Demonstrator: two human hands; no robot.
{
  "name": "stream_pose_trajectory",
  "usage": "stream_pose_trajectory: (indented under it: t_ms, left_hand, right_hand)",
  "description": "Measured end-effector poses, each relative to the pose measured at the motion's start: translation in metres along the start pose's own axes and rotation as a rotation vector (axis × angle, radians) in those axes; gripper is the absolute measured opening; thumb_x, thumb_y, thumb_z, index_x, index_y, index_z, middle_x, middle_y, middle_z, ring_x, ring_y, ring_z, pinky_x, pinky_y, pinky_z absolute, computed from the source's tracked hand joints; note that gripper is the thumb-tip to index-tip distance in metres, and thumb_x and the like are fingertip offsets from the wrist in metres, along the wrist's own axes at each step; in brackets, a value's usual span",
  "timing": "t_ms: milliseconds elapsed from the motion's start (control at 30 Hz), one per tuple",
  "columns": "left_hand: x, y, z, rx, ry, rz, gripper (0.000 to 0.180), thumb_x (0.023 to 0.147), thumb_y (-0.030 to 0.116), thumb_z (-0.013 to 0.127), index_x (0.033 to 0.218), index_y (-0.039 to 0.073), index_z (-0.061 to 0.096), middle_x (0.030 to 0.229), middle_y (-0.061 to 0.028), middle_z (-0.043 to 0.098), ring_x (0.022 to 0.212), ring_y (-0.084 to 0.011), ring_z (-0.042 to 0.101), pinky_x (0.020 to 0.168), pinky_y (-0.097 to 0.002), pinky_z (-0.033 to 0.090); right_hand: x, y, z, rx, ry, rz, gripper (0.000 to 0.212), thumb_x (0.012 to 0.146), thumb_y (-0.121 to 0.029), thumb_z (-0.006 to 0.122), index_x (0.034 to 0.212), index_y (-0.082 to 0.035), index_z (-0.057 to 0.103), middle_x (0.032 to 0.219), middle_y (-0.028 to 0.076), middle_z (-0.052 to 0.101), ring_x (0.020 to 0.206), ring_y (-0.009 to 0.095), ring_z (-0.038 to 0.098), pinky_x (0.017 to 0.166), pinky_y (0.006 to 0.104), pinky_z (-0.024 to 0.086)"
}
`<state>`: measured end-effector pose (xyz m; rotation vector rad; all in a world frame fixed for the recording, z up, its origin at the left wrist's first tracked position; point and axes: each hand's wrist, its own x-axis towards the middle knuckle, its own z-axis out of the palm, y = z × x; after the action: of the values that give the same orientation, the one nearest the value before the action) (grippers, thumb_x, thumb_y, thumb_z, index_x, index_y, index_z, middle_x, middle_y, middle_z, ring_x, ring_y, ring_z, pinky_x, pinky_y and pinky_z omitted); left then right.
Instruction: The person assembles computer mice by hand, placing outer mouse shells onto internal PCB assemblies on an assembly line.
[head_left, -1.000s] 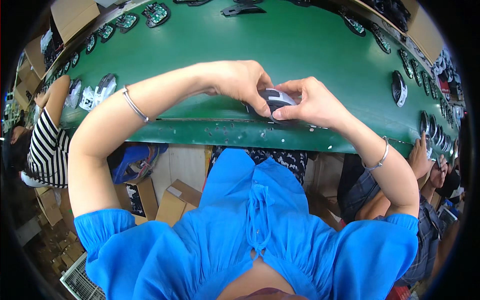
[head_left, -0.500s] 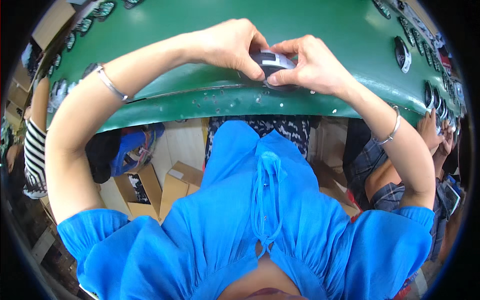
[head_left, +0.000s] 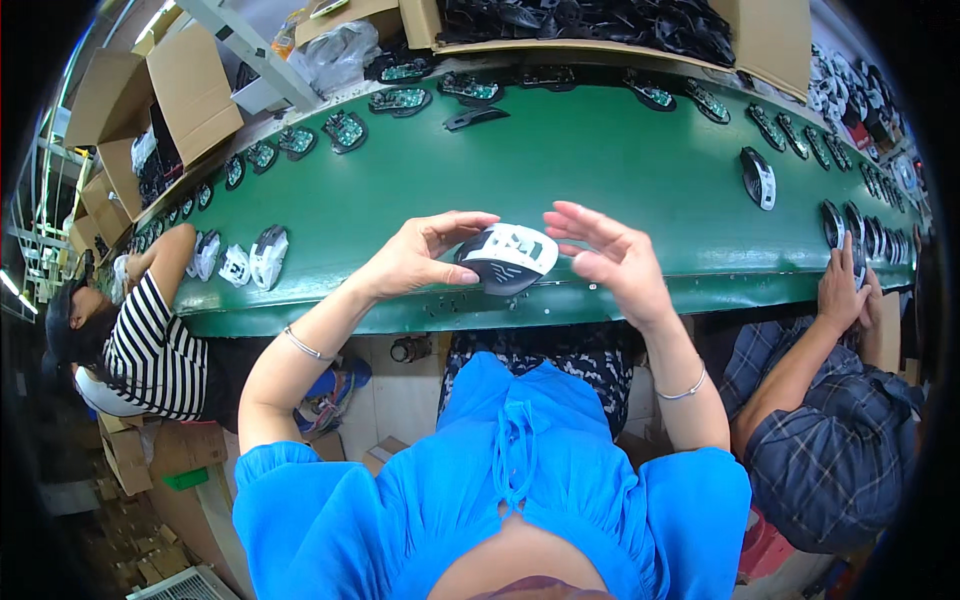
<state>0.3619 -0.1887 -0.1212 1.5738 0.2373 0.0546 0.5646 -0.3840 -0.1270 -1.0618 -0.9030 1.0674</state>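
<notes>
My left hand grips a black and white computer mouse between thumb and fingers, just over the near part of the green bench. White plastic with cut-outs tops the mouse, and its side is black with slots. Just to the right of it, my right hand is open, its fingers stretched toward the mouse and nothing visible in them. The fingertips of my left hand are partly hidden behind the mouse.
Along the far side of the green bench lie several opened mouse bases with circuit boards. One assembled mouse rests at the right. Co-workers sit on both sides, one in a striped shirt. A cardboard box holds black parts.
My right hand has let go of the mouse and opened beside it. The mouse is now turned and in my left hand alone. The view has tilted up, showing more of the bench.
</notes>
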Motion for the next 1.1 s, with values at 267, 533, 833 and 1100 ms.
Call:
stream_pose_trajectory:
  t_ms: [267,533,833,1100]
  left_hand:
    - [0.012,0.009,0.006,0.264,-0.004,0.065,0.067,0.068,0.013,0.081,0.129,0.005,0.054,0.121,-0.0121,0.06,0.115,-0.0183,0.054,0.104,-0.0325,0.038]
    - [0.048,0.007,0.002,0.685,0.226,0.265,0.067,0.078,0.031,0.074,0.136,0.01,0.046,0.123,-0.0165,0.058,0.115,-0.0274,0.056,0.1,-0.0363,0.042]
    - [-0.034,0.009,-0.064,0.634,0.439,0.218,0.044,0.079,0.016,0.071,0.119,0.003,0.059,0.111,-0.0124,0.063,0.103,-0.0245,0.061,0.091,-0.0331,0.047]
    - [-0.1,-0.005,-0.108,0.619,0.747,0.122,0.034,0.077,0.009,0.071,0.109,0.001,0.064,0.103,-0.0122,0.066,0.096,-0.0224,0.064,0.087,-0.0314,0.048]
  right_hand:
    - [-0.006,0.0,0.009,-0.348,0.019,0.096,0.057,0.072,-0.015,0.078,0.12,0.008,0.056,0.118,0.02,0.061,0.109,0.022,0.059,0.098,0.0327,0.043]
    - [0.016,0.008,-0.039,-0.275,0.52,-0.114,0.051,0.075,-0.002,0.074,0.121,0.01,0.055,0.112,0.015,0.062,0.099,0.018,0.06,0.089,0.0298,0.048]
    - [0.046,0.007,-0.108,-1.451,1.103,-0.208,0.049,0.077,-0.015,0.071,0.121,0.001,0.057,0.123,0.02,0.056,0.113,0.034,0.053,0.1,0.0408,0.038]
    - [0.221,0.024,-0.002,-1.543,0.186,-0.463,0.065,0.069,-0.005,0.062,0.132,-0.003,0.044,0.136,0.016,0.045,0.13,0.032,0.037,0.109,0.041,0.03]
